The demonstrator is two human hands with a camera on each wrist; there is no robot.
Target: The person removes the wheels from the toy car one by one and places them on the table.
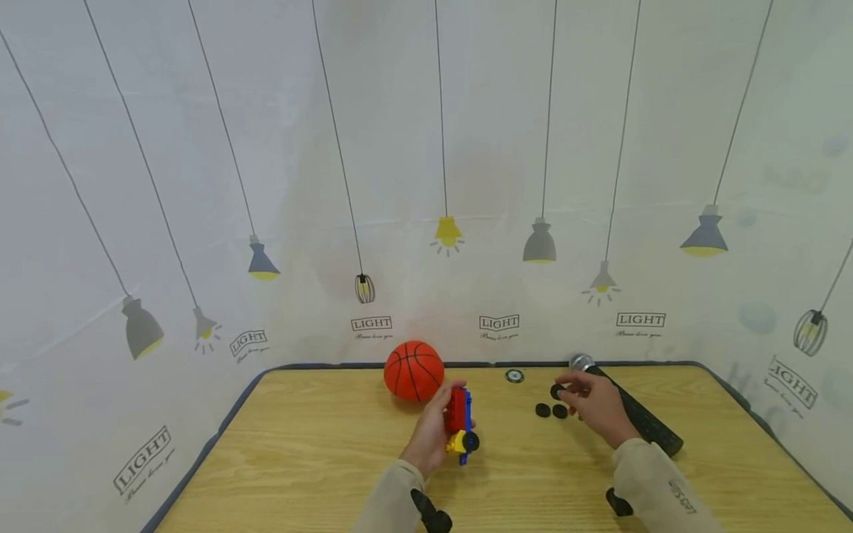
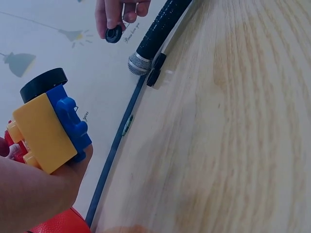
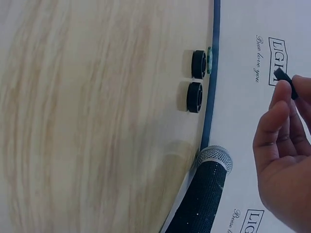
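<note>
Here we are at a pale wood-grain surface (image 1: pixel 300 459), dark trim (image 1: pixel 480 364) along its far edge, and white walls (image 1: pixel 493 111) closing round the back and both sides. They're covered in printed hanging lamps (image 1: pixel 540 243), grey, blue and yellow, and little "LIGHT" signs (image 1: pixel 499 323). An orange basketball (image 1: pixel 413 371) sits by the far edge, left of its middle; a green-rimmed chip (image 1: pixel 514 376) lies right of it. The microphone (image 1: pixel 643 418) slants across the right side, silver head at the far edge, handle towards the near right corner.

And the hands! The left hand (image 1: pixel 429 433) has its fingers round a red, yellow and blue block toy (image 1: pixel 458 411), over the middle of the surface. The right hand (image 1: pixel 600 407) pinches a black wheel (image 1: pixel 557 392) in its fingers, two loose wheels (image 1: pixel 543 410) just beside it, short of the far edge.
</note>
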